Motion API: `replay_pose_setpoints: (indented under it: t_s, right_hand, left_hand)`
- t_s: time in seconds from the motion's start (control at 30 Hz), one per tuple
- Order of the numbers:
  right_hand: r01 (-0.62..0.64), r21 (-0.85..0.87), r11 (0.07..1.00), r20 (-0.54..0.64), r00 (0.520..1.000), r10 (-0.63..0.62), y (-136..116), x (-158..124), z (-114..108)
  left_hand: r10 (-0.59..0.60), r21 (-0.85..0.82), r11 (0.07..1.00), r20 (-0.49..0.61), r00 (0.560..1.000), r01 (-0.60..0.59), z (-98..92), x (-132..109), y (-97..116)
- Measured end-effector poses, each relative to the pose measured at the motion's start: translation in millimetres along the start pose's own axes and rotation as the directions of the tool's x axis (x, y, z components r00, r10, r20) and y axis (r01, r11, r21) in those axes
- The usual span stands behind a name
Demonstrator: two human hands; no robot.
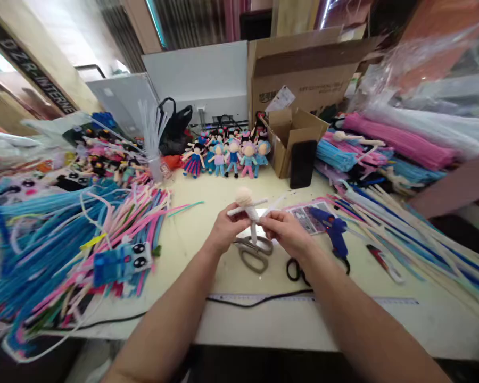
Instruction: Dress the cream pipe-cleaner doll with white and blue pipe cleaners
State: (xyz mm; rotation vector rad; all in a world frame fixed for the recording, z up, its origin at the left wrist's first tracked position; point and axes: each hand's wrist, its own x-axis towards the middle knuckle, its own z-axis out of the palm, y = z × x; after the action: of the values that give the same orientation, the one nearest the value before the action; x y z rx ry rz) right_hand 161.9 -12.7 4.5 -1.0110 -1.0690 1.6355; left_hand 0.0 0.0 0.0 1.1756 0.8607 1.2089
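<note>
A small doll body (245,199) with a round cream head, thin arms and a white wrapped torso is held upright over the middle of the table. My left hand (228,226) grips it at the torso and one arm. Close by its lower body, my right hand (281,227) pinches a thin white pipe cleaner (274,205), whose free end sticks up to the right. Below the doll lie grey-handled scissors (253,260), partly covered by its leg. Black-handled scissors (294,270) show beside my right forearm.
A blue glue gun (335,231) and a red-and-white cutter (385,263) lie at right. Pipe cleaners (56,229) heap up on the left, more (419,239) on the right. Finished dolls (233,157) and a black phone (302,165) stand behind. A ruler (395,301) and cord cross the front.
</note>
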Motion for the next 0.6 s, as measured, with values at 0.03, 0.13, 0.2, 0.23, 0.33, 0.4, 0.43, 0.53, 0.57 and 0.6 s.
replay_pose_setpoints:
  t_s: [0.03,0.13,0.2,0.23,0.33,0.4,0.43,0.53,0.57,0.6]
  right_hand:
    - [0.005,0.01,1.0,0.011,1.0,-0.005,-1,-1,0]
    - [0.022,0.023,0.999,0.023,0.999,-0.022,-2,-4,0]
    - [0.036,0.016,0.999,0.011,0.999,-0.036,-3,-5,0]
    - [0.041,0.01,0.999,0.003,0.999,-0.041,-4,-5,1]
    - [0.063,-0.018,0.998,-0.017,0.998,-0.063,-3,-5,2]
    - [0.081,-0.047,0.996,-0.029,0.996,-0.083,-2,-5,4]
    - [0.088,-0.06,0.994,-0.035,0.995,-0.09,-2,-5,4]
    - [0.092,-0.083,0.992,-0.039,0.995,-0.095,-1,-5,5]
    - [0.091,-0.08,0.993,-0.036,0.995,-0.094,-1,-5,5]
    - [0.086,-0.072,0.994,-0.03,0.996,-0.089,-1,-5,5]
  left_hand:
    - [0.008,-0.005,1.0,0.001,1.0,-0.008,-1.4,0,-2]
    - [0.027,-0.023,0.999,0.005,1.0,-0.027,-4.5,1,-5]
    - [0.038,-0.041,0.998,0.012,0.999,-0.038,-4.9,1,-6]
    - [0.043,-0.043,0.998,0.015,0.999,-0.042,-4.4,0,-6]
    - [0.045,-0.032,0.998,0.008,0.999,-0.045,-0.3,-2,-3]
    - [0.036,-0.029,0.999,-0.007,0.999,-0.036,3.4,-3,1]
    - [0.029,-0.03,0.999,-0.016,0.999,-0.03,5.0,-3,2]
    - [0.017,-0.012,1.0,-0.037,0.999,-0.017,6.7,-4,4]
    - [0.017,-0.003,1.0,-0.038,0.999,-0.018,5.9,-4,4]
    - [0.02,0.001,1.0,-0.036,0.999,-0.02,4.6,-3,3]
